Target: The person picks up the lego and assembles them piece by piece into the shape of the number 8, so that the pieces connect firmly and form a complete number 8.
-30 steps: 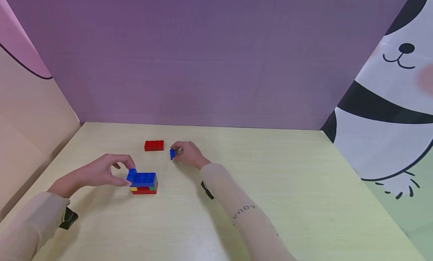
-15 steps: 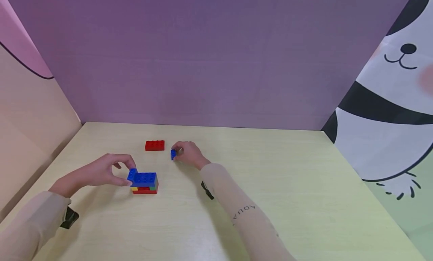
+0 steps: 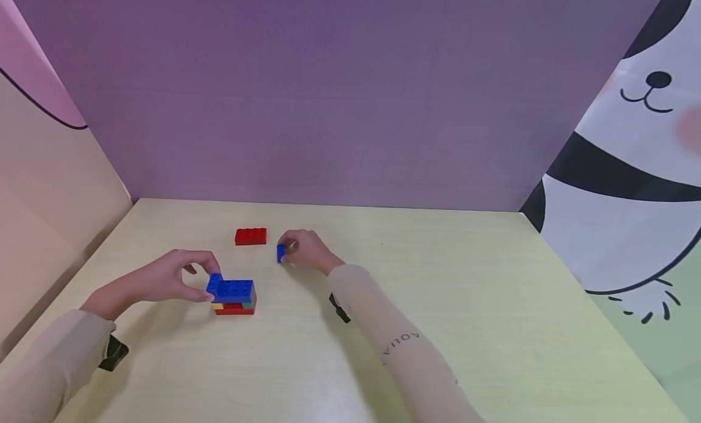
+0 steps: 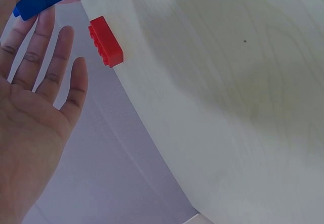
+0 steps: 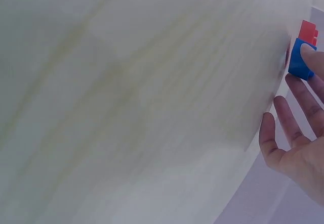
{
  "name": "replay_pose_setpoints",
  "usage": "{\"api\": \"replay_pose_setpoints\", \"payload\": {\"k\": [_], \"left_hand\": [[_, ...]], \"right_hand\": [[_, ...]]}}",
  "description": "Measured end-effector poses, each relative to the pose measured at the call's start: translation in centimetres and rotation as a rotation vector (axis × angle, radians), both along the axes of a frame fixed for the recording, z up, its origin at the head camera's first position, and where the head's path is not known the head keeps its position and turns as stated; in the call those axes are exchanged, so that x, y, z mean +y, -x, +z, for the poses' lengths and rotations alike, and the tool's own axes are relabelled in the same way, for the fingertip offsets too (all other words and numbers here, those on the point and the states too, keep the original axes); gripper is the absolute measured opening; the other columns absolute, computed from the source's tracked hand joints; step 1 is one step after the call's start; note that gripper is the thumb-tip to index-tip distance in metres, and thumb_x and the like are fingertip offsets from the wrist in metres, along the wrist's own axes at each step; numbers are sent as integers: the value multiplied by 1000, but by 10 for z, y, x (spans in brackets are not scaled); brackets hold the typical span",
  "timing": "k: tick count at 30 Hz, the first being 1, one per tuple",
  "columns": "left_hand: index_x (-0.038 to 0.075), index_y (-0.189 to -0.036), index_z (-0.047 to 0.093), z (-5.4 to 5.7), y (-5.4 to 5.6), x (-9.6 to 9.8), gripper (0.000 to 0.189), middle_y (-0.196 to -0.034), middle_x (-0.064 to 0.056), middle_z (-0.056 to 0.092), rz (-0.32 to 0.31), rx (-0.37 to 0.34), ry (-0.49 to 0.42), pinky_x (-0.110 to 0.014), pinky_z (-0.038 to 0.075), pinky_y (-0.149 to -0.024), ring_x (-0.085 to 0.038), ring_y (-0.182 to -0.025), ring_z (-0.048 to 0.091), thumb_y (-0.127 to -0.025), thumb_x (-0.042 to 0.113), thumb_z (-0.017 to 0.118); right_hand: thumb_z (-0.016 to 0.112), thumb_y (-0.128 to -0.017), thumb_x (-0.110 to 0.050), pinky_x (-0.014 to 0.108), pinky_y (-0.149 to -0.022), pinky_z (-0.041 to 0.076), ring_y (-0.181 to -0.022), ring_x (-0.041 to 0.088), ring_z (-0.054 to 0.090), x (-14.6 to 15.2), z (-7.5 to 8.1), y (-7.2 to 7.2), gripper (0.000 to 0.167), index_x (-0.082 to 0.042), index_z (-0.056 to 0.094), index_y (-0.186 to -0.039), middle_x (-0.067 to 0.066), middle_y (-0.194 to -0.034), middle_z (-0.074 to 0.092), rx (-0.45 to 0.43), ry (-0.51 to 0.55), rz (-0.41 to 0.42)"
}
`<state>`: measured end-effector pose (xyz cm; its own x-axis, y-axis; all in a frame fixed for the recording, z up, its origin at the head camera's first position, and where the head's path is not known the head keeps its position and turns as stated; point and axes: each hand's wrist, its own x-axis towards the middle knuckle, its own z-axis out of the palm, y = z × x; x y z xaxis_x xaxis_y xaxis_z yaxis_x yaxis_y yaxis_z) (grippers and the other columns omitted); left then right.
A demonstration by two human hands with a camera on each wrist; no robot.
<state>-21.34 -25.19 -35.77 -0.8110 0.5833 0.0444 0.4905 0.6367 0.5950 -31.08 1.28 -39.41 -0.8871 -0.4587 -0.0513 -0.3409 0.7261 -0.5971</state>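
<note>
On the left side of the table stands a small stack of toy building bricks. Its top is a long blue brick (image 3: 237, 289), above a yellow brick (image 3: 218, 306), a green brick (image 3: 248, 305) and a red base (image 3: 234, 311). My left hand (image 3: 150, 280) pinches a small blue brick (image 3: 214, 282) at the stack's left end between thumb and fingers. Farther back, my right hand (image 3: 308, 250) pinches another small blue brick (image 3: 280, 253) low over the table. In the right wrist view, the thumb lies across that blue brick (image 5: 297, 62), with the other fingers extended.
A loose red brick (image 3: 251, 236) lies behind the stack, left of my right hand. The pale wooden table (image 3: 438, 313) ends at a purple backdrop (image 3: 328, 94). A printed panda panel (image 3: 613, 240) borders the right side and a light panel (image 3: 49, 198) the left.
The small blue brick in my right hand has tipped slightly and shifted a little toward me, and my right forearm has moved slightly right. My left hand and the stack stay in place.
</note>
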Motion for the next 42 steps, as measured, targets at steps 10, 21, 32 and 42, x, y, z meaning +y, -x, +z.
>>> {"api": "replay_pose_setpoints", "payload": {"k": [10,21,32,42], "left_hand": [[20,-97,58,-2,1,0,33,-92,9,60,-5,13,2,-44,45,-81,-13,-93,54,-72,31,76],[19,-98,58,1,1,1,33,-93,8,60,1,1,6,-43,45,-81,-14,-94,54,-72,30,76],[19,-98,58,1,2,0,34,-93,8,61,0,6,11,-43,45,-80,-13,-93,54,-72,31,76],[20,-98,59,0,3,0,33,-93,9,60,-4,12,11,-42,45,-80,-10,-93,54,-72,31,76]], "right_hand": [[69,-82,-17,25,-86,47,-95,14,58,5,5,-6,30,-14,60,-110,1,-104,64,-5,2,59],[69,-82,-18,25,-88,47,-104,14,55,4,10,-21,31,-15,60,-111,-1,-105,63,-23,15,111],[69,-81,-19,26,-90,46,-105,14,56,4,10,-34,36,-15,58,-115,-1,-109,63,3,29,179],[68,-82,-20,35,-97,41,-105,18,57,6,19,-44,33,-12,59,-113,1,-106,65,55,79,246]]}}
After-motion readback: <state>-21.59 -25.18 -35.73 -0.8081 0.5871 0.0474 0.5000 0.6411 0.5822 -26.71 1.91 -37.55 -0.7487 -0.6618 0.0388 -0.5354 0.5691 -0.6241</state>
